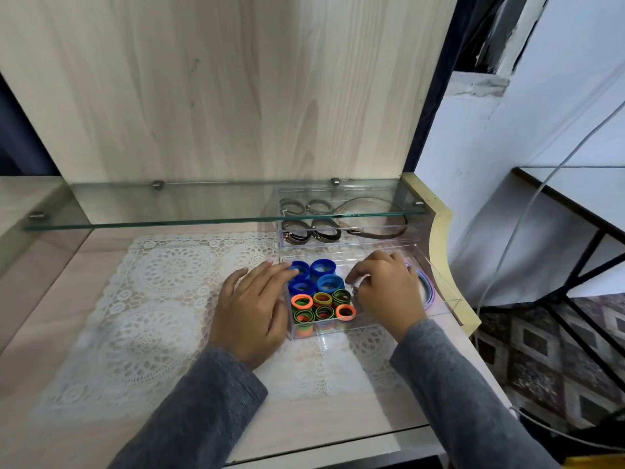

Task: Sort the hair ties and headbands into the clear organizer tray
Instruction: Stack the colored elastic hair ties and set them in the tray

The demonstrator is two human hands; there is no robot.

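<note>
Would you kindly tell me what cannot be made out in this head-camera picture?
Head view only:
- Whether the right hand holds anything: its fingers curl out of sight.
- Pastel headbands: mostly behind the right hand, number unclear.
- Dark hair ties in the rear tray: seen through the glass shelf, count unclear.

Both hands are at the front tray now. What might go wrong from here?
The tray sits close to the table edge; a push from the left hand might slide it that way. The blue hair ties look piled high and could tumble out. The right hand may snag the headbands beside it.
</note>
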